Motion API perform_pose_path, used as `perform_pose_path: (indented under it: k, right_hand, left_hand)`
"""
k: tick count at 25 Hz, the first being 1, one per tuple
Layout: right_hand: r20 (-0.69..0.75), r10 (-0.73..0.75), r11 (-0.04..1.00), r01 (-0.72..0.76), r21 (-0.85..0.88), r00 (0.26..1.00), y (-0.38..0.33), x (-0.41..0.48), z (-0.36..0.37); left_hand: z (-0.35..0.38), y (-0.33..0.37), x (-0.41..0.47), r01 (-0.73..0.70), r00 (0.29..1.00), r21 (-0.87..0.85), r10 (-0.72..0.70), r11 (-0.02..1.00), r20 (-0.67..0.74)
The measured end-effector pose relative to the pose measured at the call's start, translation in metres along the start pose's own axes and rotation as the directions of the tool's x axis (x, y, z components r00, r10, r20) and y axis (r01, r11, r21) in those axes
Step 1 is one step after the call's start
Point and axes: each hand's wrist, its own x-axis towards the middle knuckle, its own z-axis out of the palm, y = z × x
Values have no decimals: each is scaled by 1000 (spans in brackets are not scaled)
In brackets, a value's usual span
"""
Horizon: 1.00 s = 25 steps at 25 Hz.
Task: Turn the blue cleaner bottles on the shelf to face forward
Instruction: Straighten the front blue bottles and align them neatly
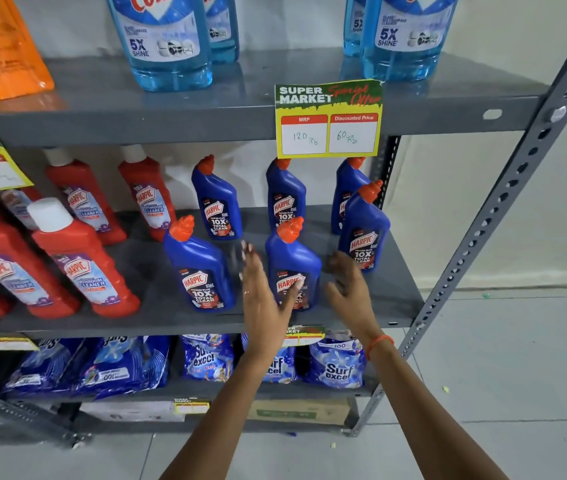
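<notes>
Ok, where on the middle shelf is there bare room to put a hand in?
Bare shelf between the red bottles and blue bottles, and along the right edge. The blue bottles are crowded around both hands.

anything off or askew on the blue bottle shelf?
Nothing spilled or tipped. All six blue cleaner bottles stand upright with labels facing forward. Only oddity: they sit staggered, not in tidy rows, and the price tag covers the back bottles' caps. The left hand and right hand hover open, blurred.
</notes>
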Motion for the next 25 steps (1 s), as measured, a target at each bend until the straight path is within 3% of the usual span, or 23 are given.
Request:
perform_pose_path:
  k: [2,4,7,10,12,14,17,21,25]
  right_hand:
    - [-242,-32,999,34,6,970,-11,5,-7]
    - [-409,-36,999,48,20,912,-19,10,-16]
    - [-461,-63,998,62,-17,885,-18,20,-32]
    - [-420,-52,991,-6,-135,906,-11,32,-46]
    - [-375,69,975,-143,-172,924,-7,42,-52]
    - [-327,179,954,-245,-173,928,-5,52,-54]
    - [-231,224,957,-259,-133,947,-1,61,-59]
    - [-149,263,952,-281,-124,953,0,65,-70]
    - [-195,230,940,-270,-207,953,19,37,-69]
  left_hand:
    - [7,30,3,-143,988,73,146,987,-52]
    - [22,50,6,-282,959,82,282,956,8]
    - [54,58,14,-353,915,-36,353,935,198]
    - [90,60,24,-165,931,-111,192,980,310]
    - [109,55,36,59,931,-113,-14,992,366]
    - [123,44,49,273,873,-101,-203,957,443]
    - [140,35,64,468,786,-163,-324,869,527]
    - [147,26,61,557,773,-278,-366,783,518]
    - [141,24,30,488,816,-245,-338,838,468]
